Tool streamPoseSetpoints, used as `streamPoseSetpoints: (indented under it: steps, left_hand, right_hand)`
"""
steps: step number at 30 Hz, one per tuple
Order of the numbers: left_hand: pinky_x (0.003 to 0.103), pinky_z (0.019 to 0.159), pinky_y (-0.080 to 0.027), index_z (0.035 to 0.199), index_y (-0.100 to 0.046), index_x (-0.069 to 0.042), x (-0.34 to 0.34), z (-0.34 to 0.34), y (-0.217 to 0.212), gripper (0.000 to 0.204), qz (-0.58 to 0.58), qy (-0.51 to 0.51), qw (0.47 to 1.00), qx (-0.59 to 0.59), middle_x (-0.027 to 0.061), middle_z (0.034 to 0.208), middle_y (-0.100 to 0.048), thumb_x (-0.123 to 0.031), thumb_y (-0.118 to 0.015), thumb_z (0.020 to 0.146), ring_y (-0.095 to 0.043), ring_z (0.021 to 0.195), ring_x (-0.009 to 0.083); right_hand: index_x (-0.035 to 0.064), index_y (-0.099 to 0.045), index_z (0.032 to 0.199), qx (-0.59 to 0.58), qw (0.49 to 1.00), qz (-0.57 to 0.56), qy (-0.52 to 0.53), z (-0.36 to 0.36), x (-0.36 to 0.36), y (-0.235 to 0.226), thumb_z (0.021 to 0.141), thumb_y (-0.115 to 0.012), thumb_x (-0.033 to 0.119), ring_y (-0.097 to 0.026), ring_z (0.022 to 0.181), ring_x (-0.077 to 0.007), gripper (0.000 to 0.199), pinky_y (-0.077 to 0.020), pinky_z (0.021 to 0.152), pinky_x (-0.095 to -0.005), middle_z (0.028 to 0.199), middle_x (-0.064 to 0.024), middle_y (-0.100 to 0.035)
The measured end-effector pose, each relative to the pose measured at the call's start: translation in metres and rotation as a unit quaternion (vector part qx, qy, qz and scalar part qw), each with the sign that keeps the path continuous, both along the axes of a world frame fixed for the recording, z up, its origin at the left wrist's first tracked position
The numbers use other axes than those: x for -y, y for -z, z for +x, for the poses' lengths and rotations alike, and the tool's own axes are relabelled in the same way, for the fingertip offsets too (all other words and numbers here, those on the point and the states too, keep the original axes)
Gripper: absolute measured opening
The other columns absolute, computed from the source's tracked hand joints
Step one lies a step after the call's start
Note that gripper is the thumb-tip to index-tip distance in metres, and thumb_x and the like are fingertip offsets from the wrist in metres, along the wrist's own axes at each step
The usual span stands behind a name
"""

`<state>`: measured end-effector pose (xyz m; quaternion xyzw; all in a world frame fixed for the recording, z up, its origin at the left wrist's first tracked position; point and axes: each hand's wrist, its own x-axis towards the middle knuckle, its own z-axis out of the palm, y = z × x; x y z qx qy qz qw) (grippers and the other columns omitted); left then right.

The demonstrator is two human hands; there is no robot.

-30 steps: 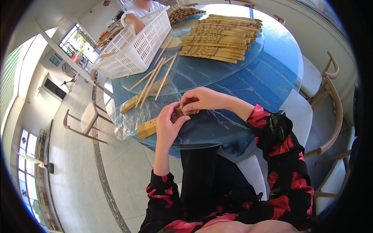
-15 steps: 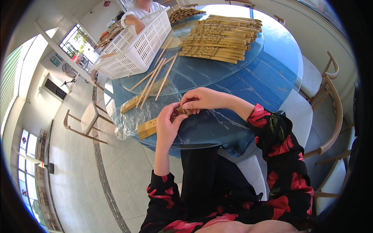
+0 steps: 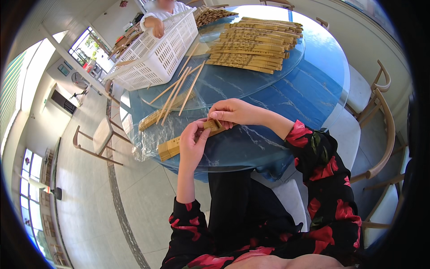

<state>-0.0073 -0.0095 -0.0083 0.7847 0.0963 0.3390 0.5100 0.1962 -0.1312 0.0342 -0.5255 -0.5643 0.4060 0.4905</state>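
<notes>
Near the table's front edge, my left hand [image 3: 193, 137] is closed on a small brown paper chopstick sleeve [image 3: 210, 124], thumb across its face. My right hand [image 3: 230, 112] meets it from the right, thumb and fingers pinched at the sleeve's upper edge; part of the sleeve is hidden behind the fingers. Beneath my left hand lies a fanned stack of printed brown sleeves [image 3: 168, 149], reaching out to the left. Just beyond, several loose wooden chopsticks [image 3: 175, 96] lie across a plastic-wrapped bundle of sleeves [image 3: 149, 120].
A large spread of filled-looking brown sleeves [image 3: 251, 47] covers the glass turntable. A white plastic basket [image 3: 154, 60] stands at the far left, with another person's hand [image 3: 157, 28] over its rim. Farther back is a brown pile [image 3: 210, 16]. Wooden chairs [image 3: 380, 130] surround the table [image 3: 286, 101].
My right hand has shifted slightly up and right, and the sleeve's face between my hands now shows more. The other person's hand has moved slightly at the basket.
</notes>
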Motion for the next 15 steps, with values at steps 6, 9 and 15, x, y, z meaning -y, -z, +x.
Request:
streamPoseSetpoints:
  steps: [6, 9, 15]
  left_hand:
    - [0.024, 0.090, -0.052, 0.110, -0.063, 0.005, -0.001, -0.002, 0.000, 0.008, -0.045, 0.018, 0.998, 0.031, 0.0095, 0.126, -0.070, -0.002, -0.061, 0.106, -0.061, 0.098, 0.0075]
    - [0.023, 0.087, -0.051, 0.113, -0.064, 0.004, -0.001, -0.001, 0.001, 0.010, -0.031, 0.013, 0.999, 0.042, 0.0090, 0.124, -0.070, -0.002, -0.064, 0.105, -0.061, 0.095, 0.0078]
    - [0.028, 0.081, -0.051, 0.120, -0.067, -0.002, 0.002, -0.002, -0.004, 0.026, 0.085, -0.049, 0.995, -0.018, 0.0089, 0.118, -0.069, -0.008, -0.076, 0.096, -0.061, 0.091, 0.0148]
  right_hand:
    - [0.0071, -0.072, 0.111, 0.224, 0.947, 0.166, 0.159, 0.005, 0.000, -0.003, 0.097, -0.076, 0.034, -0.061, 0.080, -0.0195, 0.031, -0.0512, 0.074, -0.0339, 0.083, -0.0046, -0.062]
    - [0.0078, -0.073, 0.109, 0.290, 0.911, 0.256, 0.140, 0.006, 0.000, -0.004, 0.091, -0.080, 0.032, -0.061, 0.082, -0.0226, 0.031, -0.0516, 0.075, -0.0360, 0.083, -0.0054, -0.062]
    - [0.0068, -0.071, 0.108, 0.254, 0.959, 0.117, 0.046, -0.003, 0.002, -0.001, 0.090, -0.081, 0.024, -0.064, 0.078, -0.0206, 0.027, -0.0528, 0.077, -0.0331, 0.084, -0.0047, -0.066]
